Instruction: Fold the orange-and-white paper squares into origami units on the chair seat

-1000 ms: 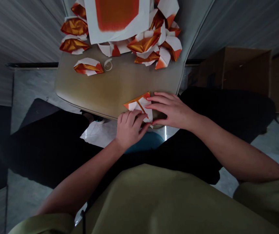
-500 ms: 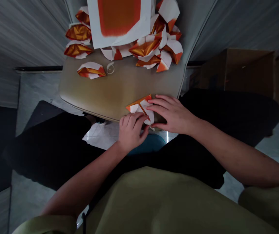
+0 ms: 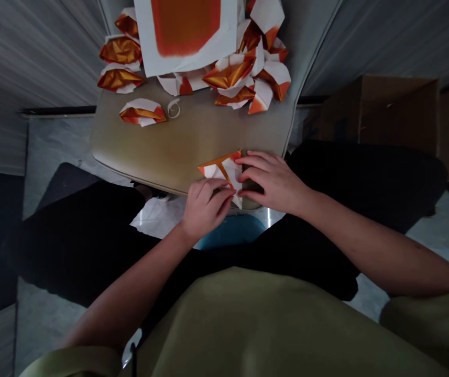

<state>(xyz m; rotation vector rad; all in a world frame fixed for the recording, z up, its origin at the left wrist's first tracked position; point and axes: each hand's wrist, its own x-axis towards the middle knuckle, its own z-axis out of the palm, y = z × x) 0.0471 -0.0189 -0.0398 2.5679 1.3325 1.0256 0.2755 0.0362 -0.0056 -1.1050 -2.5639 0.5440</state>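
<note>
A partly folded sheet of white paper with orange-gold patches (image 3: 230,168) lies at the near edge of the chair seat (image 3: 145,149). Its lower part tapers to a white tip. From the left, my left hand (image 3: 206,204) pinches the paper's lower left side between thumb and fingers. Across from it, my right hand (image 3: 273,180) rests along the paper's right edge, fingers apart and slightly bent, the fingertips touching the sheet. Some of the paper's lower left part is hidden behind my left fingers.
A stack of flat white sheets with an orange square (image 3: 187,31) stands at the back of the seat. Folded paper ingots lie left (image 3: 120,78) and right (image 3: 230,76) of it. One folded ingot (image 3: 143,112) sits nearer, beside a pale rubber band (image 3: 173,108). Cardboard boxes (image 3: 399,112) stand at right.
My left hand has shifted slightly left and up along the paper, and the lower white tip now shows more. My right hand stays at the right edge, its fingers a little more bent.
</note>
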